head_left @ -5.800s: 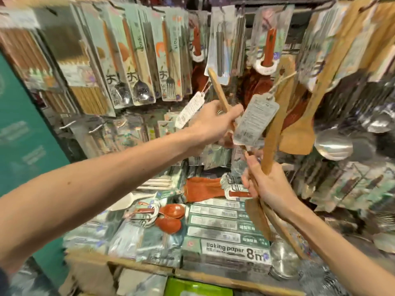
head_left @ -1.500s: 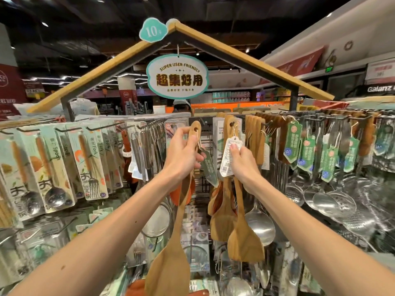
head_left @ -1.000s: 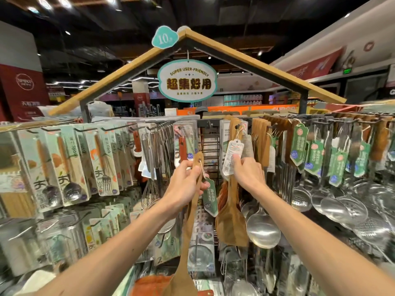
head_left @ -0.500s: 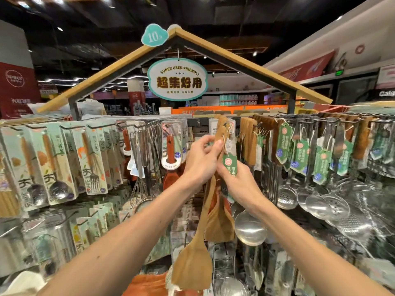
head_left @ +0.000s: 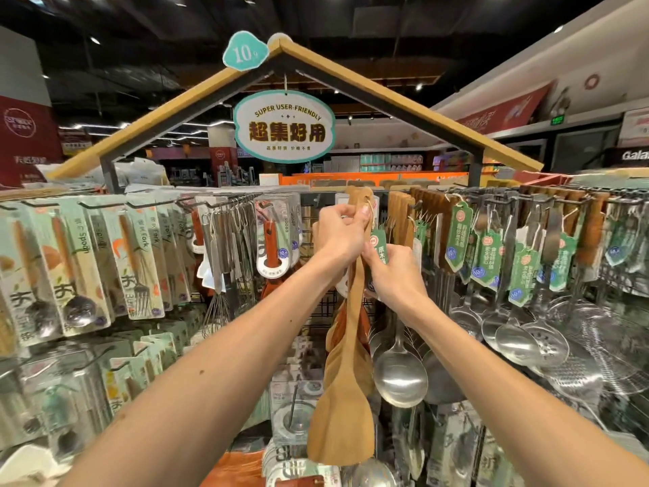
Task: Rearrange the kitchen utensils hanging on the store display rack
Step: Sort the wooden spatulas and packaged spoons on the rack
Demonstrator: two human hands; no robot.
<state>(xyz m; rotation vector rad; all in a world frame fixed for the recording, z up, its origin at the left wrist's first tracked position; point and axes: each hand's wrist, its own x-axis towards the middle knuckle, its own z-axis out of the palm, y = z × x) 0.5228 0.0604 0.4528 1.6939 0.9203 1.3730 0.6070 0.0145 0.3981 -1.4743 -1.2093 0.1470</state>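
Pale wooden flat-bladed spatula (head_left: 340,423) hangs directly below the oval teal-rimmed sign (head_left: 283,126). Left hand (head_left: 342,233), under that sign, pinches its handle top and string; right hand (head_left: 395,274) curls round the green paper tag (head_left: 378,248) further below. Best to keep the loop open and seat it fully on the hidden peg before releasing.

A shop: price-tagged utensils (head_left: 400,377) hang in rows; a promotional sign (head_left: 283,126) overhead.

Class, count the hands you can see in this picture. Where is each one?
2. The left hand grips the wooden spatula at its handle top; the right hand is just below, pinching the green tag.
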